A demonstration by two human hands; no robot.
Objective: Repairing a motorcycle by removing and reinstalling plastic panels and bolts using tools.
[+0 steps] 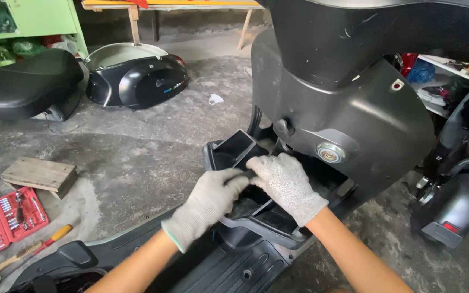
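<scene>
Both gloved hands, left hand (208,203) and right hand (284,183), clench their grip on the black plastic tray (245,209).

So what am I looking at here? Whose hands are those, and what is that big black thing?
The camera sits on a person's head and looks down, so those are that person's own hands. Both wear speckled grey gloves. The left hand and the right hand grip a black plastic tray part low on a dark scooter, right under its front panel. On the concrete floor lie a red socket set, a wooden block, a brush, a loose black seat and a removed black body panel.
</scene>
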